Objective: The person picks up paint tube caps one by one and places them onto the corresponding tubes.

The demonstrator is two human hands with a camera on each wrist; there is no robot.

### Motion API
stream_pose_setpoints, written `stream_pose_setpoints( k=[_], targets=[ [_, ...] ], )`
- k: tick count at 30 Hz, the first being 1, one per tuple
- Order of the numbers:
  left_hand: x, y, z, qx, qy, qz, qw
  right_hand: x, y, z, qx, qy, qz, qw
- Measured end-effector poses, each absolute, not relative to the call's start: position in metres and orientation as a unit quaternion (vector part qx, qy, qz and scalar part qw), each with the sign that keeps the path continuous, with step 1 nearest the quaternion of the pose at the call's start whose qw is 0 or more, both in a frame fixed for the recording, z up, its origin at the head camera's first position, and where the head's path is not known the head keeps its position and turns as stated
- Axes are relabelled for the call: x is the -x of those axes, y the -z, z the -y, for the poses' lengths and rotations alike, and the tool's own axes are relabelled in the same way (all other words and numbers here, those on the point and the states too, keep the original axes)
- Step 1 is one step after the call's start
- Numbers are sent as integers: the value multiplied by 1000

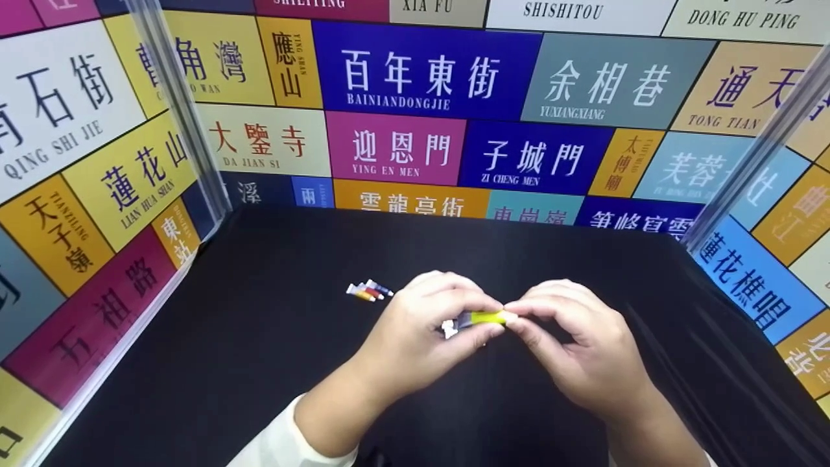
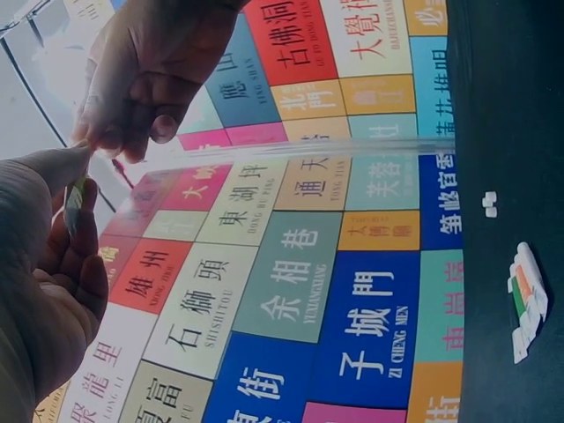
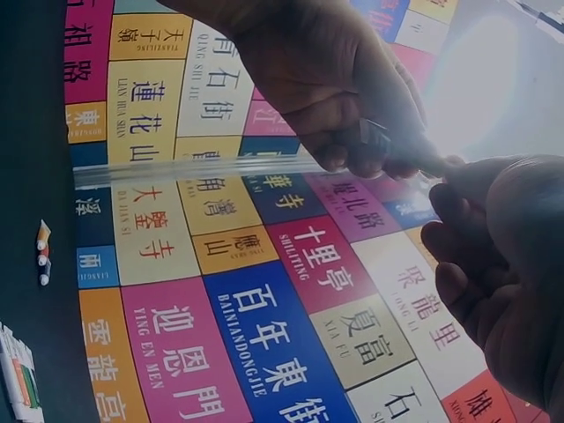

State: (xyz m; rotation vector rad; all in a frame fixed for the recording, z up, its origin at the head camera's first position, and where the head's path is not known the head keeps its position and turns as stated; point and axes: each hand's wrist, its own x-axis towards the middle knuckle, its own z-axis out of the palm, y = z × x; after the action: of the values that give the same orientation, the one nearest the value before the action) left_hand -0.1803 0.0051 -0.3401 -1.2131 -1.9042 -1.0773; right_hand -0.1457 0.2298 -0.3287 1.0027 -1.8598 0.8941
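Note:
In the head view my left hand [image 1: 428,324] pinches a small paint tube [image 1: 486,317] with a yellow label between thumb and fingers. My right hand [image 1: 577,337] pinches the tube's right end with thumb and index fingertip, where a bit of white shows. The two hands meet at the tube, held up over the black cloth. In the left wrist view the tube [image 2: 75,204] is partly hidden by the left hand [image 2: 53,264]; the right hand [image 2: 150,75] is above it. In the right wrist view the right hand's fingertips cover the tube's end.
Several small tubes [image 1: 366,291] with yellow, red and dark blue labels lie on the black cloth [image 1: 259,344] left of the hands. Other white tubes [image 2: 527,304] with green and orange labels lie together, near small white pieces [image 2: 490,204]. Panels with street names [image 1: 421,71] stand around the table.

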Motion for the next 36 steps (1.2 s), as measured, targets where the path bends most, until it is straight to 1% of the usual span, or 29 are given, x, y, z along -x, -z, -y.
stream_pose_setpoints(
  k=[8,17,22,27,31,36],
  targets=[
    [188,346,-7,436,389,743,327,156,333,-235,-359,-334,776,397],
    [203,359,-12,417,386,757,322,173,340,-243,-338,-322,798,380],
    [209,364,-13,408,388,767,306,179,345,-246,-330,-332,802,370],
    [217,370,-13,402,397,772,290,184,348,-249,-299,-341,817,355],
    [225,377,-14,395,397,777,287,191,352,-253,-273,-343,834,336],
    [237,388,-15,380,391,788,284,202,360,-258,-237,-341,861,295]
  ],
)
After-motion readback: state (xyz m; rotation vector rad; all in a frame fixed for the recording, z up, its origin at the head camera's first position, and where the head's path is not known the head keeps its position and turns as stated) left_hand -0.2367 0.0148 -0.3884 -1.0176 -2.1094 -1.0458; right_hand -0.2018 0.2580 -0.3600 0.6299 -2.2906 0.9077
